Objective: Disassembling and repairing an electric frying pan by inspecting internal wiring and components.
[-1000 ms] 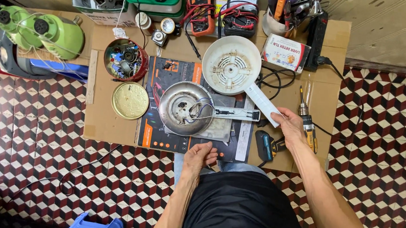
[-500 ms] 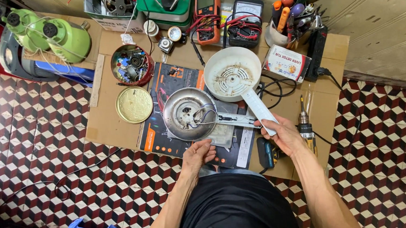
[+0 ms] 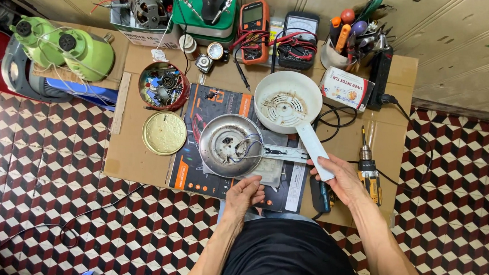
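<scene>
While the right hand clamps the white handle, left hand fingers rest loosely apart at the cardboard edge.

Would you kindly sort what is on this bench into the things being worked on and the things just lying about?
In hand:
right hand gripping the white handle of the white round housing
left hand beside the metal dish, whose wires show

Lying about:
gold lid
tin of small parts
two multimeters
cordless drill
green appliance
</scene>
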